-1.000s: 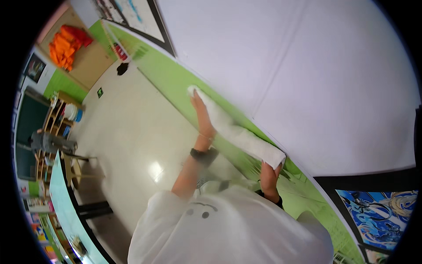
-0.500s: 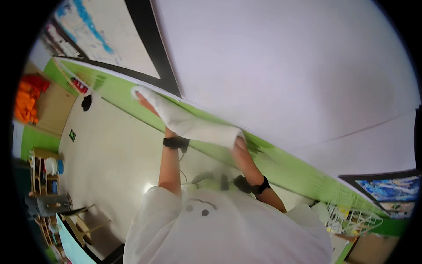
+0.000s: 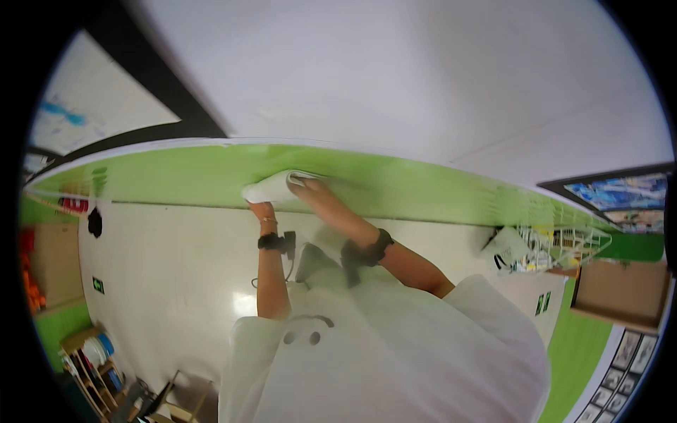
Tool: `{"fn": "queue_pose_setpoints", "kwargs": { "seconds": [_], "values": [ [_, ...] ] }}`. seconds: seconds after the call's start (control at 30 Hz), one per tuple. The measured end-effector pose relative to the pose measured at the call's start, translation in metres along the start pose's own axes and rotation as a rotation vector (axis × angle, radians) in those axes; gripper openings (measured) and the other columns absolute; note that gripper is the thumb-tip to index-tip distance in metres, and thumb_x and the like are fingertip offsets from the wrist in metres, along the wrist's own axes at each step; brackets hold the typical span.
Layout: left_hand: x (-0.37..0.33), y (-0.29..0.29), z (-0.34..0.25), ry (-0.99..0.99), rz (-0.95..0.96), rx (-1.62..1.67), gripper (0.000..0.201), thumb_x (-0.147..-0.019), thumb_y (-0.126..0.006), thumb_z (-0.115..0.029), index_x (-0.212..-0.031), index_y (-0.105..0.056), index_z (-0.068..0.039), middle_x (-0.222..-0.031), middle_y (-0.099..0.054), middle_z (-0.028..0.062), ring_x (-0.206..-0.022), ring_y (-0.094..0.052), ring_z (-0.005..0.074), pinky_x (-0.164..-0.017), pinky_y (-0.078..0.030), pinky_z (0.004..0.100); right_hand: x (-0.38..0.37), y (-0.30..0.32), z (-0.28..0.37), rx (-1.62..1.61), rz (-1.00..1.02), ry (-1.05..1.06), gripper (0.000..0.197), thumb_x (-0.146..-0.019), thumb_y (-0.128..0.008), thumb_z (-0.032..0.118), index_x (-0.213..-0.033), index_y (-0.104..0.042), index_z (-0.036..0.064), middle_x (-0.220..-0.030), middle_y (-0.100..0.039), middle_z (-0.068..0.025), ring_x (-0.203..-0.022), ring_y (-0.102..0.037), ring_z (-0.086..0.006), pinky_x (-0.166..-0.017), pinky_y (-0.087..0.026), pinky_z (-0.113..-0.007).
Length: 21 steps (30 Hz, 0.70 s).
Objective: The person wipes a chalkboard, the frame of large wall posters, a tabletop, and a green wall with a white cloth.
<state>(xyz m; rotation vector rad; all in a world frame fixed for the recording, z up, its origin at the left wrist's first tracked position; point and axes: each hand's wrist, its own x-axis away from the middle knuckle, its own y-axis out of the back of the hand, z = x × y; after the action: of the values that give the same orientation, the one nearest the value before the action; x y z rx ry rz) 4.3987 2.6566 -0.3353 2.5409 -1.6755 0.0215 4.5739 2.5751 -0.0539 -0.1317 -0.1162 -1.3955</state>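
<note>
A white cloth (image 3: 271,188) lies bunched and folded against the green lower band of the wall (image 3: 395,185). My left hand (image 3: 261,210) grips its left end from below, with most of the fingers covered by the fabric. On the right, my right hand (image 3: 311,190) reaches into the open fold of the cloth and holds it; its fingertips are hidden inside. The two hands are close together. Each wrist carries a black strapped device.
Framed pictures hang on the white upper wall, a blue one (image 3: 620,194) at the right. A white wire rack (image 3: 564,243) stands right, near a brown box (image 3: 620,292). Shelves (image 3: 92,374) and a chair (image 3: 180,405) are lower left. Pale floor (image 3: 169,268) runs below the wall.
My hands have come closer together, and the cloth stretched between them is now bunched shorter against the green wall. The whole view has turned, so the wall's band now runs nearly level.
</note>
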Motion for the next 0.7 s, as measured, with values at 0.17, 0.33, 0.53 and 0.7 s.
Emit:
{"fn": "queue_pose_setpoints", "kwargs": {
  "seconds": [0.17, 0.33, 0.53, 0.7],
  "values": [
    [0.102, -0.072, 0.048, 0.007, 0.496, -0.48, 0.035, -0.09, -0.046, -0.026, -0.113, -0.052, 0.0, -0.11, -0.058, 0.0136, -0.098, -0.055, 0.0253, -0.082, -0.047, 0.0355, 0.042, 0.053, -0.005, 0.011, -0.096, -0.054, 0.041, -0.088, -0.047, 0.033, -0.107, -0.053, -0.0027, -0.1, -0.055, -0.0066, -0.096, -0.048, -0.0144, -0.08, -0.04, -0.028],
    [0.206, -0.182, 0.003, -0.115, 1.191, -0.382, 0.035, -0.09, -0.046, -0.025, -0.114, -0.05, 0.0, -0.108, -0.057, 0.0139, -0.094, -0.057, 0.0257, -0.082, -0.048, 0.0366, 0.119, 0.154, -0.005, 0.367, -0.244, -0.08, 0.03, -0.089, -0.047, 0.027, -0.101, -0.059, 0.0013, -0.089, -0.059, -0.0118, -0.079, -0.054, -0.0182, -0.068, -0.044, -0.03],
    [0.329, -0.302, -0.085, 0.145, 1.785, -0.122, 0.035, -0.089, -0.047, -0.023, -0.116, -0.048, 0.0, -0.106, -0.056, 0.0142, -0.09, -0.059, 0.0262, -0.082, -0.049, 0.0379, 0.263, 0.293, -0.031, 0.581, -0.816, 0.136, 0.031, -0.091, -0.044, 0.023, -0.114, -0.054, 0.0063, -0.107, -0.055, -0.0114, -0.099, -0.053, -0.0218, -0.084, -0.045, -0.034],
    [0.385, -0.343, -0.119, 0.598, 1.882, -0.161, 0.036, -0.089, -0.047, -0.022, -0.118, -0.045, -0.001, -0.104, -0.056, 0.0145, -0.086, -0.06, 0.0265, -0.082, -0.05, 0.039, 0.326, 0.382, -0.046, -0.4, -1.032, 0.336, 0.039, -0.092, -0.041, 0.025, -0.123, -0.045, 0.0019, -0.115, -0.052, -0.0083, -0.102, -0.052, -0.0171, -0.087, -0.043, -0.03]
  ]
}}
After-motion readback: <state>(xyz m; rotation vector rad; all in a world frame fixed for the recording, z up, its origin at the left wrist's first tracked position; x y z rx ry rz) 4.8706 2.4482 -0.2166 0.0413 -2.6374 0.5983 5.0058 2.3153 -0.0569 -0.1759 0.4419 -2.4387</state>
